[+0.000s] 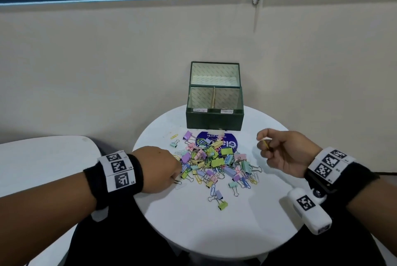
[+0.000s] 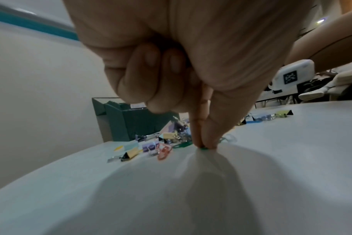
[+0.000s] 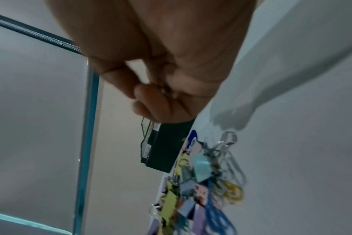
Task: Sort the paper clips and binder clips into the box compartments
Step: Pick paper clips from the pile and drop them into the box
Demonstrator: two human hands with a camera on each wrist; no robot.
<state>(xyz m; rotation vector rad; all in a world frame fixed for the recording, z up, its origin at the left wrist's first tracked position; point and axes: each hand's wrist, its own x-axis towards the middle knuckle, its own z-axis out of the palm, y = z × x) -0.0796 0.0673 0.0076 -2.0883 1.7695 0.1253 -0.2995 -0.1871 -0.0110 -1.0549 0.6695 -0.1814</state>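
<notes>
The left hand (image 1: 158,169) pinches a green paper clip (image 2: 203,148) flat on the table (image 1: 193,222), which may slip, while the right hand (image 1: 285,152), gripping a yellow paper clip (image 1: 266,144), could drop it short of the box (image 1: 214,119).

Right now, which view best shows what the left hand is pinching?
Left wrist view: the left hand pinches a green paper clip against the table, fingertips on it. The head view shows only a dark clip end past the knuckles. The right wrist view misses it.
</notes>
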